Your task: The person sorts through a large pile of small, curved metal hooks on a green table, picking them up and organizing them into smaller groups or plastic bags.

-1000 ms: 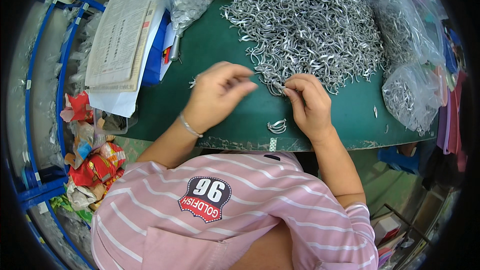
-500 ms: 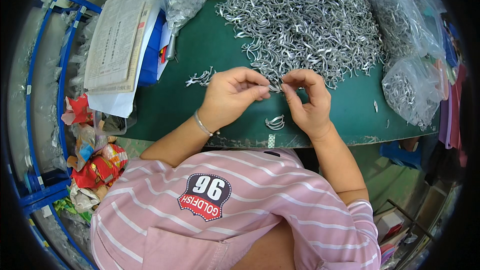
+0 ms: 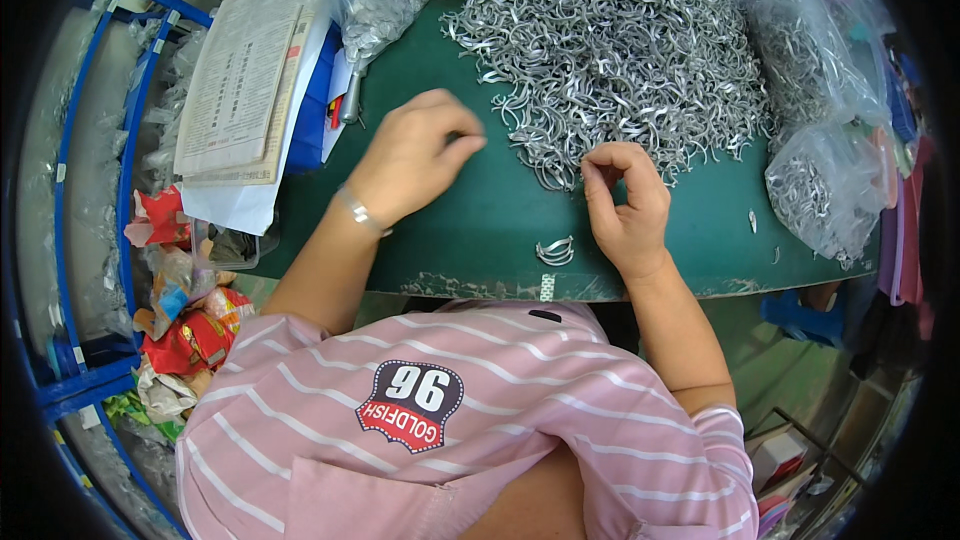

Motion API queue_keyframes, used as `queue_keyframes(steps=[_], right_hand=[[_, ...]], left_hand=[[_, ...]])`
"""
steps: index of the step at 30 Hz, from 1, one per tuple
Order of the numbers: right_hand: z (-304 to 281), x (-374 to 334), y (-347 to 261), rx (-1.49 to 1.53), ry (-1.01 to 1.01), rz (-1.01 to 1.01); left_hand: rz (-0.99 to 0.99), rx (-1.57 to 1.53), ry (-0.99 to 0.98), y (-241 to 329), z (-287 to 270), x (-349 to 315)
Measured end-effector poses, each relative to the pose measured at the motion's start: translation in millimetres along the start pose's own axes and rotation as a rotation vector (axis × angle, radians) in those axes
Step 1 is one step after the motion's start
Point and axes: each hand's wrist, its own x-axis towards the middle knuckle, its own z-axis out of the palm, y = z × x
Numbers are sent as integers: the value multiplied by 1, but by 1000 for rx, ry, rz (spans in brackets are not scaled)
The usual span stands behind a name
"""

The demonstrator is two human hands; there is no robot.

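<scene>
A large heap of small curved silvery metal pieces point(image 3: 620, 60) covers the far middle of the green table point(image 3: 480, 230). At its near edge my right hand point(image 3: 632, 202) has thumb and forefinger pinched together; whatever is between them is too small to make out. My left hand point(image 3: 415, 155) is over the table left of the heap, its fingers curled and smeared by motion, so I cannot tell whether it holds anything. A few curved metal pieces point(image 3: 555, 252) lie together near the front edge, between my forearms.
Newspapers point(image 3: 240, 90) rest on a blue holder point(image 3: 310, 110) at the left. Clear plastic bags of metal pieces point(image 3: 800, 180) stand at the right. Another bag point(image 3: 375, 15) is at the back left. Blue-framed shelving point(image 3: 70, 170) rises beyond the table's left side.
My left hand has moved left and away from my right hand, over the spot where a small group of pieces lay. My right hand has shifted slightly right, still pinched.
</scene>
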Motion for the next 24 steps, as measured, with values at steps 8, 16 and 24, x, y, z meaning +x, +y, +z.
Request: queue_keyframes(steps=[8, 16, 24], right_hand=[[-2, 1, 0, 30, 6, 12], [2, 0, -5, 47, -105, 72], [0, 2, -1, 52, -63, 40]], left_hand=[[80, 101, -59, -8, 50, 38], [138, -97, 146, 26, 51, 15], [56, -345, 141, 29, 59, 6]])
